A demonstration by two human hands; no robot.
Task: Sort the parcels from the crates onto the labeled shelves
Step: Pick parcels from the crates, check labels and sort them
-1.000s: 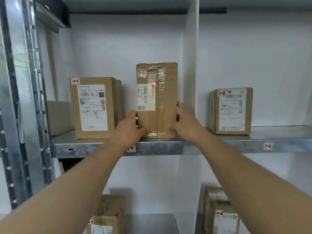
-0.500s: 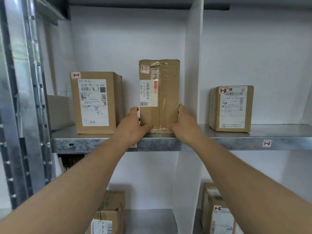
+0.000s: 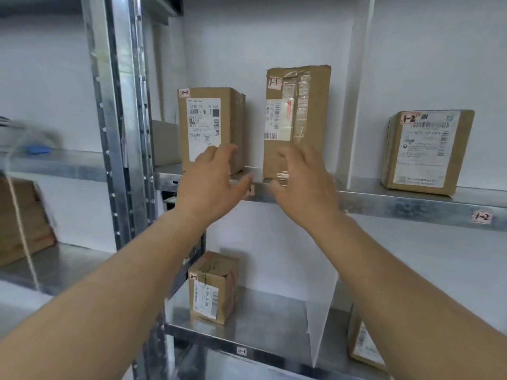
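The tall parcel [image 3: 297, 119] marked 1-1 stands upright at the front edge of the upper shelf [image 3: 397, 207], between another 1-1 box [image 3: 211, 127] and the white divider [image 3: 359, 105]. The left hand [image 3: 211, 185] and right hand [image 3: 304, 185] hover before it, fingers spread, gripping nothing.

A galvanised upright post [image 3: 120, 133] with rows of holes rises just left of the left hand [image 3: 211, 182]. Well left of that hand, and a little above it, lies a small blue object [image 3: 38, 148], too blurred to identify. Below it sits a brown stack [image 3: 22, 218] with a pale cord [image 3: 22, 229] hanging across its front. A white divider panel [image 3: 359, 91] stands upright just right of the right hand [image 3: 304, 185]. A lower panel [image 3: 321, 311] stands below that hand. White wall [image 3: 274, 31] lies beyond both hands.
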